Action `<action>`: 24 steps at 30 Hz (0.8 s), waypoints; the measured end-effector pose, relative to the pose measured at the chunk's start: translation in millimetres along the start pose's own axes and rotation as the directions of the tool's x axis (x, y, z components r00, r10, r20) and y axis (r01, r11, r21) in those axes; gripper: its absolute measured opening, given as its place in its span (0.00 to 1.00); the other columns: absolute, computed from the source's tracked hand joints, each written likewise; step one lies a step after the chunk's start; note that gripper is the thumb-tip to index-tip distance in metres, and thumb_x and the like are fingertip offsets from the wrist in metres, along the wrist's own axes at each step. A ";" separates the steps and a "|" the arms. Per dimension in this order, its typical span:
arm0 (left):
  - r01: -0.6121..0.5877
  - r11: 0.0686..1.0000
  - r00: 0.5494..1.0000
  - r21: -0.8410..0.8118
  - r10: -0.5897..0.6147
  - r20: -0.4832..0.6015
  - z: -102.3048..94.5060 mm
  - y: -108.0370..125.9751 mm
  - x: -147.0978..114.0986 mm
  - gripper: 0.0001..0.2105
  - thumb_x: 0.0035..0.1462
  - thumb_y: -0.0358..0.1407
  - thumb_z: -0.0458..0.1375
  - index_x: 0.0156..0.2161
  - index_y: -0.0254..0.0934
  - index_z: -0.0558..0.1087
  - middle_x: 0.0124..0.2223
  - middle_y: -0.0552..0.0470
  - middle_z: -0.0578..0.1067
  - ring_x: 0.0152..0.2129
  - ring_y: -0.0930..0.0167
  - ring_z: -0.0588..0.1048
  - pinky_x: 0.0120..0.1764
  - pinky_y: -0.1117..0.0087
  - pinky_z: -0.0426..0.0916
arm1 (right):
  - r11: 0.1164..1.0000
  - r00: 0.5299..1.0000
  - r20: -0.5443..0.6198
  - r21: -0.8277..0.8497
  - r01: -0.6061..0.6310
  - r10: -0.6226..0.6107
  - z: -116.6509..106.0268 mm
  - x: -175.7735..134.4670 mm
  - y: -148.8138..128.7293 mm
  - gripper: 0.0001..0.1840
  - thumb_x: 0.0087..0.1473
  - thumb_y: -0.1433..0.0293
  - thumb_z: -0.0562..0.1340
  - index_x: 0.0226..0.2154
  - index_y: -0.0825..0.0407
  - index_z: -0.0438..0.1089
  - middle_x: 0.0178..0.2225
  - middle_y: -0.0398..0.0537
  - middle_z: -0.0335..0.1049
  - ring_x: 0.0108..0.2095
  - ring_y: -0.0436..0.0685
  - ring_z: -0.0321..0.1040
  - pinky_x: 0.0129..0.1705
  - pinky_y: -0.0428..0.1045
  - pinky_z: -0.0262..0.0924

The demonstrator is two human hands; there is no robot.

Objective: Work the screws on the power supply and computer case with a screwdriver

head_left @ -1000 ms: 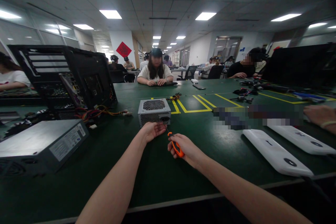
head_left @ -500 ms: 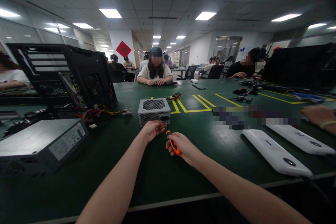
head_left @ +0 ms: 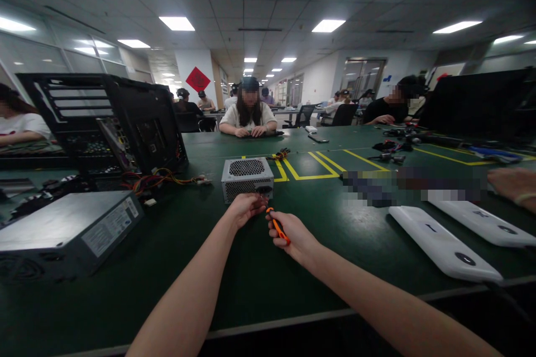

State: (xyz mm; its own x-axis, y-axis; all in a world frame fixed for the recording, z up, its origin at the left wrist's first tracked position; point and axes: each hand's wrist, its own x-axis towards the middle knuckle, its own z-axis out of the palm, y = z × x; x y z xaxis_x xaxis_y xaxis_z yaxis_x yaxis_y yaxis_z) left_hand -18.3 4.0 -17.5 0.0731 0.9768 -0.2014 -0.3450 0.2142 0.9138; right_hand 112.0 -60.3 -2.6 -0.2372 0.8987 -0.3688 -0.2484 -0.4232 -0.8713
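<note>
My right hand is closed round the orange-and-black handle of a screwdriver. The screwdriver points up and to the left, its front end close to the fingers of my left hand. Those left fingers are bent together at the near side of a small silver power supply unit; whatever they pinch is too small to make out. Perforated metal covers the unit's top and front, and a dark socket shows at its front right. My left hand hides part of its lower front edge.
At left lie a larger grey power supply and an open black computer case with loose cables. Two white devices lie at right near another person's hand. Across the green table sits a person.
The screwdriver handle has turned slightly in my right hand, which shifted a little to the right. My left hand stays at the power supply unit. The whole view has moved slightly.
</note>
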 end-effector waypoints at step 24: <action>0.023 1.000 1.000 0.009 -0.023 -0.007 1.3 2.1 -0.5 0.07 0.53 0.27 0.51 0.31 0.27 0.71 0.27 0.44 0.75 0.23 0.74 0.73 0.26 0.76 0.68 | 0.991 0.992 0.074 0.082 -0.107 0.101 10.6 -4.2 -4.5 0.14 0.59 0.67 0.47 0.26 0.57 0.59 0.16 0.41 0.58 0.14 0.42 0.55 0.12 0.36 0.47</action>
State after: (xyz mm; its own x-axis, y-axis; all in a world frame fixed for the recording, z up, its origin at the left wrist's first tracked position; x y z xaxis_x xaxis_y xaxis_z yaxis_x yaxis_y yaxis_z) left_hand -17.9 3.9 -15.0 0.0748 0.9716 -0.2243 -0.3345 0.2364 0.9123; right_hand 104.2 -63.4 6.3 -0.3297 0.8405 -0.4301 -0.2975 -0.5248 -0.7976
